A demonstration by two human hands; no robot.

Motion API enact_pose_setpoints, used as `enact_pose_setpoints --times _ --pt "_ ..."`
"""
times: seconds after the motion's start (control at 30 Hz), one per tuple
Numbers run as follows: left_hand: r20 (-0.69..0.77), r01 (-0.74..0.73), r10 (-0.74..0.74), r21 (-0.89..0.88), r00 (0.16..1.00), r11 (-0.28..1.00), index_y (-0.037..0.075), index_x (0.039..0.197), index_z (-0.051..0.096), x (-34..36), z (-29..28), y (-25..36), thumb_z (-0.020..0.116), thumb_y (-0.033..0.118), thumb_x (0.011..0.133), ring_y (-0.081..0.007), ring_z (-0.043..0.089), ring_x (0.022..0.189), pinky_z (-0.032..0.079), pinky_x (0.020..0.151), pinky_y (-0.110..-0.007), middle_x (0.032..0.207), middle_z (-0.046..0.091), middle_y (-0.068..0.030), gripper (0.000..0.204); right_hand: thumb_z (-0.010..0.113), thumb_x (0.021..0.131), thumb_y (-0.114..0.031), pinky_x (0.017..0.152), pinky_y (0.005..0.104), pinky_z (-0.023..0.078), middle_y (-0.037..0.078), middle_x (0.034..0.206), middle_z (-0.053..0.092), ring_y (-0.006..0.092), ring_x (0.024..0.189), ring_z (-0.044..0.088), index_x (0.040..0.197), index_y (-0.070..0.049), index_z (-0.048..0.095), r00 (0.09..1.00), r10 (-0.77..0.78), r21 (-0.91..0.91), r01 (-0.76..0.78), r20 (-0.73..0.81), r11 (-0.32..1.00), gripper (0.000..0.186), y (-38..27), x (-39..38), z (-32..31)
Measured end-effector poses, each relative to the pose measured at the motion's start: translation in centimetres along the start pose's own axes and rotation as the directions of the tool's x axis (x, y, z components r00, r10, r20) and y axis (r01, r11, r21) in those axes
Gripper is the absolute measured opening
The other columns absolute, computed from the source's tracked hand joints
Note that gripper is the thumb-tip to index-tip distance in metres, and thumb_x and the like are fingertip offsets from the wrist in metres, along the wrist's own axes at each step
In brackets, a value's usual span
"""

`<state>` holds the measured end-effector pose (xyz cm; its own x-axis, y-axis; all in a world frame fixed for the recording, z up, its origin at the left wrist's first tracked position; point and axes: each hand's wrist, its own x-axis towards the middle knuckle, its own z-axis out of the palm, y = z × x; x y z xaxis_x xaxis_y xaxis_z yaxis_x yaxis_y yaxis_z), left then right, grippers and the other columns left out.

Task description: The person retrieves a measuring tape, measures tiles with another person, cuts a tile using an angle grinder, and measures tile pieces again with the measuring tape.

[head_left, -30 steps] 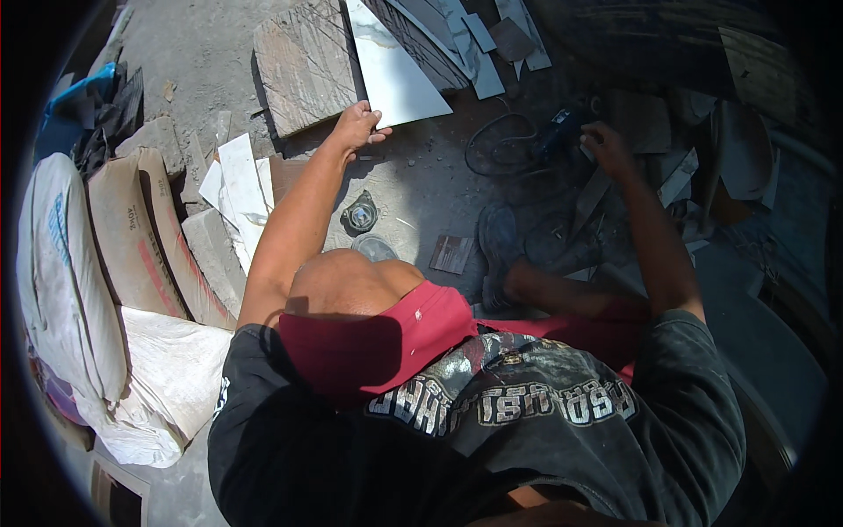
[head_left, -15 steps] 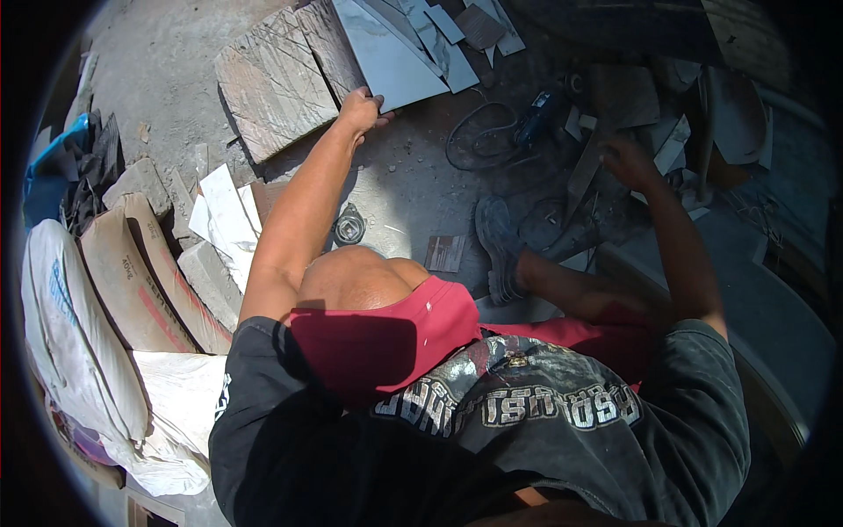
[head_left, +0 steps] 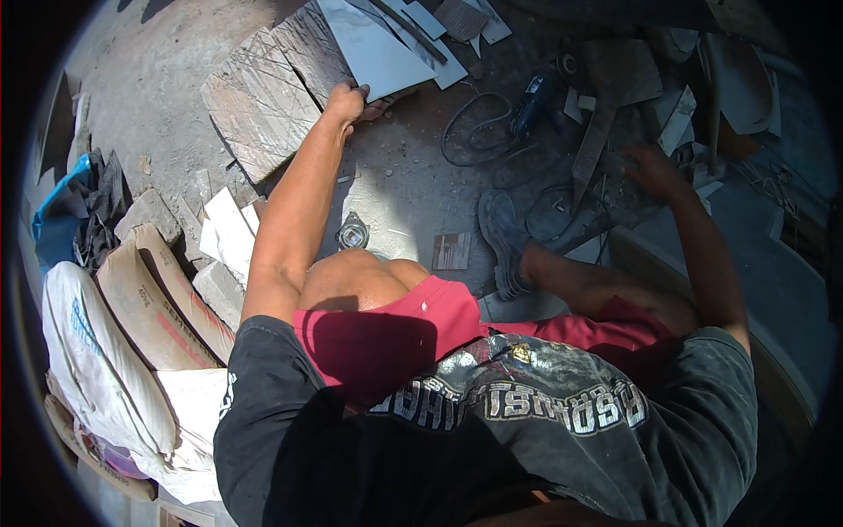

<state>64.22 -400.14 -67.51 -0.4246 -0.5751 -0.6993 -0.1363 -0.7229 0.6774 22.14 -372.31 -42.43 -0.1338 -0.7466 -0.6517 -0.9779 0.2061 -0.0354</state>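
Note:
My left hand (head_left: 348, 105) pinches the near corner of a white tile (head_left: 373, 53), thumb on top and fingers partly hidden below. This tile lies against a scored wooden board (head_left: 262, 105), and a dark narrow strip (head_left: 406, 33) rests across its far side. In the shade at right, my right hand (head_left: 652, 171) is held with its fingers loosely apart and nothing visible in them. Nearest to it is a long grey-brown tile strip (head_left: 594, 145), with a small gap between. A blue angle grinder (head_left: 528, 105) with a looped cord (head_left: 452, 140) lies between my hands.
Cement bags (head_left: 145, 307) and a white sack (head_left: 97, 342) stand at the left, beside broken white tile pieces (head_left: 226, 230). A round grey object (head_left: 353, 233) and a small brown tile piece (head_left: 451, 251) lie before my knees. Offcuts (head_left: 678, 123) crowd the far right.
My right hand has drawn away from the tile strip, a little to the right. My left hand keeps its hold on the white tile. The whole view has shifted slightly.

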Motion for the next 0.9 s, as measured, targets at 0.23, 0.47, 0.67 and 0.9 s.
enact_pose_setpoints --times 0.23,0.47,0.67,0.9 --pt "-0.148 0.056 0.061 0.678 0.987 0.733 -0.009 0.111 0.056 0.6 -0.9 1.9 0.049 0.031 0.096 -0.0327 0.068 0.077 0.057 0.072 -0.039 0.098 0.064 -0.0249 0.043 0.067 0.084 -0.021 0.093 0.0431 0.045 0.021 0.115 0.061 0.0379 0.109 0.057 0.114 -0.003 0.061 0.999 0.053 0.058 -0.053 0.001 0.997 0.036 -0.3 -2.0 -0.6" --pt "-0.007 -0.042 0.112 0.903 0.994 0.427 0.0 0.068 0.061 -4.5 -3.4 6.5 0.05 0.051 0.092 -0.0211 0.062 0.053 0.048 0.057 -0.035 0.059 0.061 -0.0109 0.057 0.066 0.084 -0.024 0.089 0.0398 0.047 0.02 0.111 0.063 0.0333 0.105 0.061 0.113 -0.002 0.061 0.997 0.076 0.259 -0.074 0.001 0.963 0.036 2.4 -1.9 1.6" --pt "-0.085 0.032 0.065 0.818 0.994 0.575 0.003 0.089 0.058 -16.0 -5.9 11.1 0.057 0.037 0.094 -0.0101 0.052 0.056 0.039 0.048 -0.025 0.073 0.059 -0.0025 0.035 0.065 0.086 -0.029 0.086 0.0383 0.048 0.021 0.109 0.063 0.0308 0.102 0.062 0.108 0.002 0.063 0.992 -0.036 0.549 0.096 -0.118 0.83 0.038 2.0 9.2 10.4" --pt "-0.061 0.053 -0.007 0.788 0.998 0.614 0.006 0.103 0.058 -25.9 -1.6 12.8 0.056 0.037 0.095 -0.0081 0.05 0.074 0.04 0.066 -0.023 0.088 0.06 -0.0005 0.031 0.075 0.074 -0.05 0.09 0.0382 0.046 0.02 0.12 0.058 0.0286 0.109 0.058 0.126 0.006 0.051 0.837 0.544 0.957 -0.197 0.05 0.215 0.08 -1.9 23.0 16.0"
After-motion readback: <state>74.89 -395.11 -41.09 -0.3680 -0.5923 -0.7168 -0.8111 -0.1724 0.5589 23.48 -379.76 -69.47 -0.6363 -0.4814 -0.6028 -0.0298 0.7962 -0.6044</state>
